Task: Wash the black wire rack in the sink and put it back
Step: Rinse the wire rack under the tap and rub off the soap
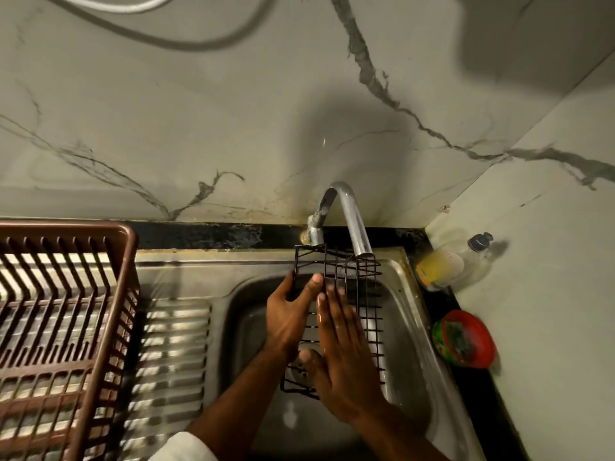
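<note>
The black wire rack (364, 294) is held over the steel sink (409, 331), its far end under the spout of the chrome tap (352, 217). My left hand (289, 314) grips the rack's left edge, thumb over the top wires. My right hand (346, 347) lies flat on the rack's grid with straight, wet fingers, covering its middle. The rack's near left corner shows below my hands.
A brown plastic dish drainer (63, 327) stands on the ribbed draining board (169, 361) at the left. Right of the sink on the black counter lie a clear bottle with yellow liquid (449, 264) and a red and green tub (464, 337). Marble wall behind.
</note>
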Action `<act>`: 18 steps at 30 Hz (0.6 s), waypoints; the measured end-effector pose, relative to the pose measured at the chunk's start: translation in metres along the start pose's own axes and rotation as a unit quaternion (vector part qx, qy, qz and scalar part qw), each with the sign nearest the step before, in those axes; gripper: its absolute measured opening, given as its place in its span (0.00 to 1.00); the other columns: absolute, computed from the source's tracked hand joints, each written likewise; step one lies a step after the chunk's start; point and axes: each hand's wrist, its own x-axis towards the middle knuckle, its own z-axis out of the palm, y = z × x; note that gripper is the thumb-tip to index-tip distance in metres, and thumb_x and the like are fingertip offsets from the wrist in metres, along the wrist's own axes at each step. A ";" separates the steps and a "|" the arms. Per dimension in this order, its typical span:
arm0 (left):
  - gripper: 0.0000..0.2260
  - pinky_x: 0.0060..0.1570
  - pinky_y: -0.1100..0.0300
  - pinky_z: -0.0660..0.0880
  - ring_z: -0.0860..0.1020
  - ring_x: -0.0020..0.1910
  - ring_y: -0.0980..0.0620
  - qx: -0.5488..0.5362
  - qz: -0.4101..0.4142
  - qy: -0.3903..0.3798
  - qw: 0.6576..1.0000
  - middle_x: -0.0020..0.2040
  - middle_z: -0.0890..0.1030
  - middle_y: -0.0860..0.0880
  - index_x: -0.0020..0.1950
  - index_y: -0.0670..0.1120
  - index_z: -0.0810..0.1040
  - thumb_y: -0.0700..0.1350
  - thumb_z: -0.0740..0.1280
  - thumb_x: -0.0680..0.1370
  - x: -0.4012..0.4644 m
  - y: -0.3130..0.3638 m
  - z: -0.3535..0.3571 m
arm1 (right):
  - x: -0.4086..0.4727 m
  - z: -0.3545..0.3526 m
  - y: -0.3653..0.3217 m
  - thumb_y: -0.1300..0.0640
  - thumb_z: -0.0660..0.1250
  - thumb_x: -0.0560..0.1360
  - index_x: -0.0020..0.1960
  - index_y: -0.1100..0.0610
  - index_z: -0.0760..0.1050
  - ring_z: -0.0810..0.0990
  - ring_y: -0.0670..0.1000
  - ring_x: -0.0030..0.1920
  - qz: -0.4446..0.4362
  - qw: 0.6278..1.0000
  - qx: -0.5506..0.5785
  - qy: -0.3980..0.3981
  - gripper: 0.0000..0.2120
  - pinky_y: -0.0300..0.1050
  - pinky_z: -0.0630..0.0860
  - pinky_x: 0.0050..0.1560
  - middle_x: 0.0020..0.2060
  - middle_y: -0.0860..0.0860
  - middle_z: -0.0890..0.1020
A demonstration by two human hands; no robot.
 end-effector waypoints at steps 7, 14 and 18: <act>0.24 0.58 0.47 0.82 0.84 0.58 0.48 0.002 0.027 -0.008 1.000 0.57 0.86 0.48 0.71 0.49 0.77 0.61 0.60 0.81 -0.010 -0.002 0.008 | 0.083 -0.022 0.019 0.34 0.41 0.80 0.81 0.47 0.34 0.42 0.54 0.81 0.082 0.995 0.036 0.053 0.36 0.60 0.51 0.80 0.82 0.50 0.41; 0.13 0.42 0.47 0.82 0.85 0.44 0.45 -0.006 0.023 0.022 0.999 0.45 0.86 0.45 0.54 0.54 0.84 0.53 0.60 0.85 -0.011 -0.004 0.020 | 0.081 -0.029 0.006 0.48 0.55 0.82 0.81 0.52 0.35 0.53 0.62 0.80 0.130 0.989 -0.038 0.065 0.37 0.59 0.65 0.75 0.81 0.60 0.50; 0.12 0.55 0.49 0.83 0.86 0.52 0.51 -0.007 -0.003 0.017 1.000 0.51 0.87 0.50 0.59 0.48 0.84 0.50 0.61 0.85 -0.001 -0.002 0.020 | 0.009 -0.008 -0.005 0.55 0.71 0.73 0.82 0.59 0.47 0.43 0.65 0.80 0.069 0.987 -0.143 0.025 0.46 0.62 0.60 0.76 0.81 0.60 0.42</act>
